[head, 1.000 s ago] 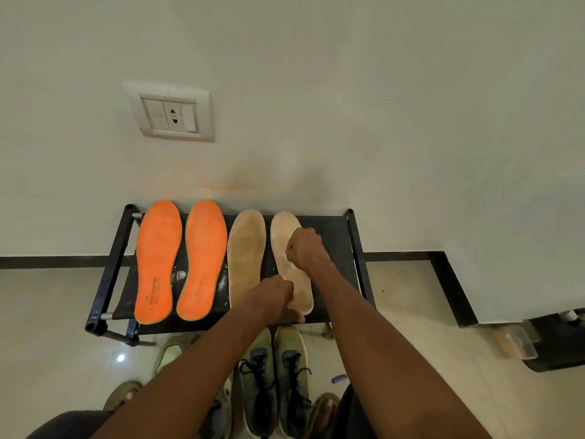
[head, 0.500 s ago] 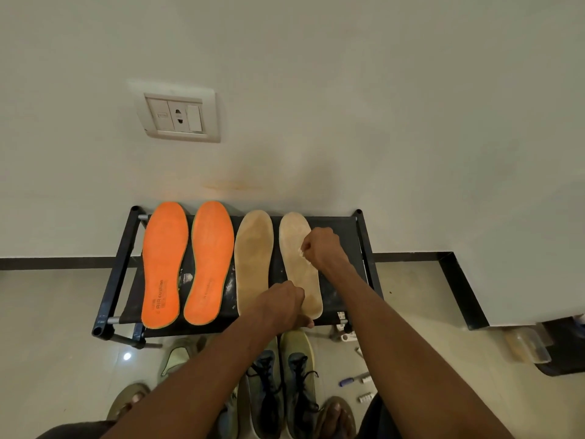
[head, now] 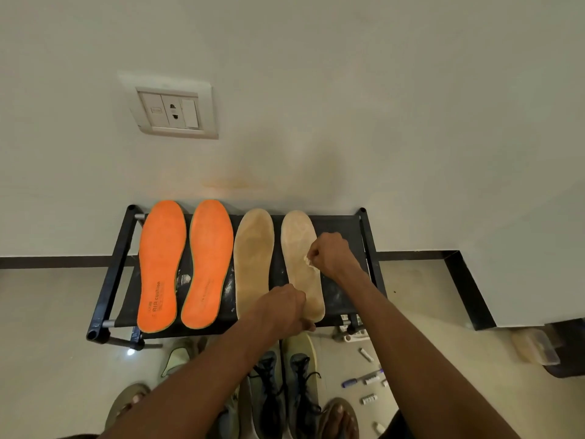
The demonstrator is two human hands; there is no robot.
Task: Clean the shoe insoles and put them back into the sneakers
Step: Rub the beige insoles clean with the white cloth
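Two orange insoles (head: 161, 264) (head: 207, 264) and two beige insoles lie side by side on a black shoe rack (head: 110, 280). My left hand (head: 281, 308) holds down the heel of the right beige insole (head: 297, 242). My right hand (head: 330, 256) pinches a small white wad (head: 307, 259) against that insole's right edge at mid-length. The left beige insole (head: 253, 261) lies untouched. A pair of grey-and-yellow sneakers (head: 285, 391) stands on the floor below the rack, partly hidden by my forearms.
Another pale green shoe (head: 179, 356) sits left of the sneakers. My feet in sandals (head: 129, 403) show at the bottom. Small items, among them a purple pen (head: 361, 378), lie scattered on the floor at right. A wall socket (head: 172, 110) is above the rack.
My right hand has slid down the right beige insole, from near its toe toward mid-length. My left hand stays at the heel. The camera has tilted down slightly.
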